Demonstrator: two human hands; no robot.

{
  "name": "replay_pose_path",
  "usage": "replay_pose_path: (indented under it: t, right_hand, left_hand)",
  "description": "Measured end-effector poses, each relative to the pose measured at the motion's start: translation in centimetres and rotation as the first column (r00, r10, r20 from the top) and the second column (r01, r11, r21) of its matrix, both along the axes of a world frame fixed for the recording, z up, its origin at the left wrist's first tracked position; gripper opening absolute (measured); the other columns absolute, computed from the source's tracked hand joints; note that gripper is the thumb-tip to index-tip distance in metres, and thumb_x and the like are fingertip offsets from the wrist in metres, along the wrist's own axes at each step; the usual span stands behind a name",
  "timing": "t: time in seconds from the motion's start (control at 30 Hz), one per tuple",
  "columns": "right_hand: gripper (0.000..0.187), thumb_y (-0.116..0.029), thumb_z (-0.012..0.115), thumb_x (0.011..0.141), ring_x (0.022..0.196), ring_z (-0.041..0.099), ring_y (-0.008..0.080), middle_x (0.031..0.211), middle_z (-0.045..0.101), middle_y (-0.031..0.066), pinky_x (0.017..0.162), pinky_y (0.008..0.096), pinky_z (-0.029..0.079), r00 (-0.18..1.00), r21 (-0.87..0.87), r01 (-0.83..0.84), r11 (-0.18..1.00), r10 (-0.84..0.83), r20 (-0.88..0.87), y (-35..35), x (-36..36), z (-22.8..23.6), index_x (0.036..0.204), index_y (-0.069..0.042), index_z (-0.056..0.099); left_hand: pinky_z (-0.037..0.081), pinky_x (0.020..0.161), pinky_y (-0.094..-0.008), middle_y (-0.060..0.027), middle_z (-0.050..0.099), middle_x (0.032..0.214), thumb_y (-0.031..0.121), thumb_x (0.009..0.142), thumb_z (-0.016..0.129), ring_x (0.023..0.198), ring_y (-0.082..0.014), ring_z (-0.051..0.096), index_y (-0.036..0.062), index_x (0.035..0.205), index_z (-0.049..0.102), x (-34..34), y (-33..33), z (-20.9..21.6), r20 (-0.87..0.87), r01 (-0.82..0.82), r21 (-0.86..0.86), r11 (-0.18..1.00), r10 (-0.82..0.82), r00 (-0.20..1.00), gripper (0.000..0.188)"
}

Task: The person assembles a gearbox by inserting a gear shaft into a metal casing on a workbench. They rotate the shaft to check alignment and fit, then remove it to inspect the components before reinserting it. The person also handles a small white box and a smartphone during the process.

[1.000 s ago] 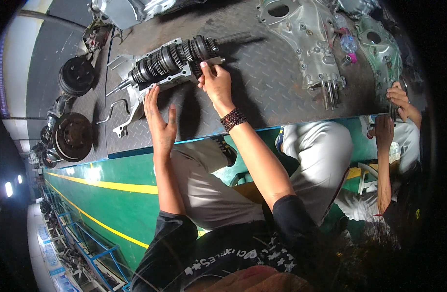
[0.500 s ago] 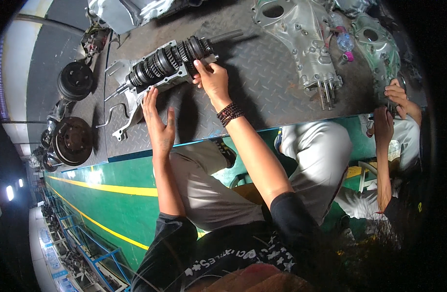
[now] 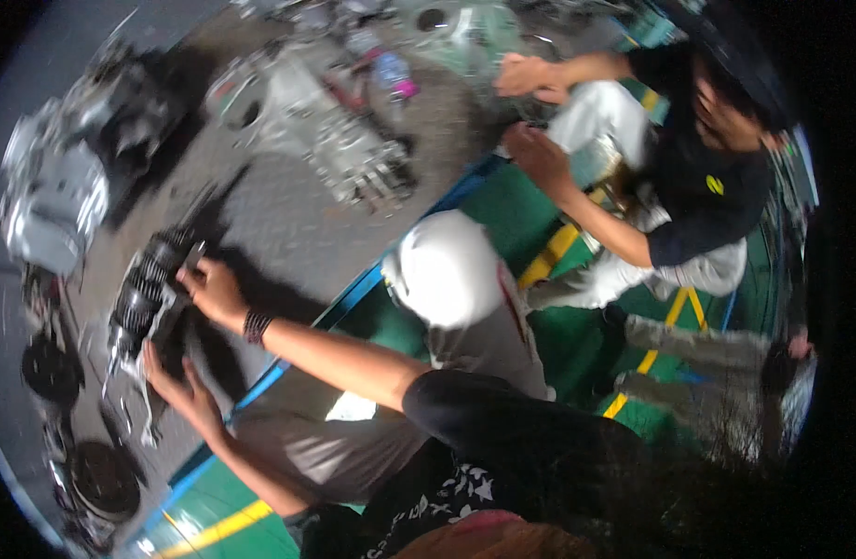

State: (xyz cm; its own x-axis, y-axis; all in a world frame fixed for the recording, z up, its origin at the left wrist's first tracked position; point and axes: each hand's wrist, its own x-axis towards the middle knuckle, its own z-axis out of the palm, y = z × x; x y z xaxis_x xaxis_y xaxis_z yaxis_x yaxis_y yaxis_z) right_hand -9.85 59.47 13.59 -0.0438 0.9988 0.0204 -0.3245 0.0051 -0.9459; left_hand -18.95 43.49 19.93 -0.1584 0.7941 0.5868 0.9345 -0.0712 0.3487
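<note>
A metal gearbox housing (image 3: 168, 321) lies on the workbench at left, with dark gears (image 3: 147, 291) stacked along shafts inside it. My right hand (image 3: 216, 294), a beaded bracelet on its wrist, has its fingers bent against the housing's edge at the far end; blur softens the exact contact. Nearer to me, my left hand (image 3: 184, 396) rests at the housing's near side, fingers stretched and thumb apart. A thin shaft sticks out beyond the far end of the gears.
Another gearbox casing (image 3: 330, 135) lies farther back beside a plastic bottle (image 3: 391, 73) with a pink cap. A large silver casing (image 3: 60, 196) stands at far left, above round drums (image 3: 102, 480). On the right sits a co-worker (image 3: 717, 186), both hands near a greenish casing (image 3: 461, 33).
My view has swung to the right and tilted, so the gearbox now appears lower left and the co-worker shows more fully. My hands remain at the housing.
</note>
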Motion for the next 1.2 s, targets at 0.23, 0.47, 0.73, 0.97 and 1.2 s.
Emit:
replay_pose_path:
  t: [0.23, 0.47, 0.73, 0.97, 1.2]
  right_hand:
    - [0.040, -0.037, 0.074, 0.096, 0.089, 0.070, 0.0461, 0.092, 0.073, 0.0245, 0.080, 0.0522, 0.054, 0.995, -0.008, -0.005, 1.000, 0.005, 0.103, 1.5, -1.1, -0.7, 0.105, 0.002, 0.071]
    - [0.024, -0.025, 0.068, 0.103, 0.060, 0.063, 0.0149, 0.071, 0.067, 0.0036, 0.056, 0.0343, 0.052, 0.988, -0.119, -0.151, 0.981, 0.144, -0.062, 0.5, 0.3, 1.0, 0.092, -0.005, 0.071]
    - [0.019, -0.021, 0.072, 0.103, 0.063, 0.059, 0.0092, 0.084, 0.067, 0.0014, 0.055, 0.0259, 0.051, 0.940, -0.263, -0.309, 0.914, 0.252, -0.229, 1.2, 0.6, 0.4, 0.103, -0.002, 0.069]
    - [0.019, -0.021, 0.074, 0.101, 0.061, 0.067, 0.0133, 0.084, 0.069, 0.0029, 0.052, 0.0261, 0.050, 0.927, -0.348, -0.357, 0.867, 0.282, -0.247, 2.1, 1.6, 0.9, 0.103, -0.004, 0.066]
    - [0.026, -0.026, 0.074, 0.100, 0.064, 0.069, 0.0142, 0.090, 0.073, 0.0065, 0.058, 0.0270, 0.053, 0.913, -0.269, -0.393, 0.879, 0.407, -0.003, 1.5, 9.0, 1.5, 0.110, -0.002, 0.069]
  left_hand:
    - [0.024, 0.127, -0.0512, -0.0209, 0.047, 0.160, 0.027, 0.106, 0.062, 0.151, -0.0385, 0.040, -0.0017, 0.155, 0.046, -0.5, 0.9, 0.1, -0.099, -0.004, 0.017, 1.000, 0.006, 0.995, 0.059]
    - [0.028, 0.125, -0.0493, -0.0203, 0.050, 0.157, 0.011, 0.097, 0.065, 0.148, -0.0395, 0.043, 0.0022, 0.155, 0.047, 0.2, 0.4, 0.7, -0.024, -0.099, -0.024, 0.995, 0.098, 0.995, 0.061]
    - [0.026, 0.128, -0.0494, -0.0181, 0.049, 0.156, 0.002, 0.091, 0.069, 0.151, -0.0403, 0.038, 0.0045, 0.153, 0.048, 0.5, 0.1, 0.7, 0.075, -0.138, -0.011, 0.990, 0.138, 0.988, 0.065]
    - [0.026, 0.128, -0.0492, -0.0160, 0.048, 0.158, 0.003, 0.091, 0.069, 0.152, -0.0381, 0.037, 0.0053, 0.154, 0.047, 0.7, 0.1, 1.3, 0.105, -0.128, -0.026, 0.991, 0.130, 0.986, 0.067]
    - [0.027, 0.128, -0.0483, -0.0157, 0.048, 0.158, 0.002, 0.090, 0.070, 0.151, -0.0373, 0.039, 0.0046, 0.153, 0.047, 0.2, -0.2, 0.8, 0.074, -0.131, -0.009, 0.991, 0.131, 0.989, 0.066]
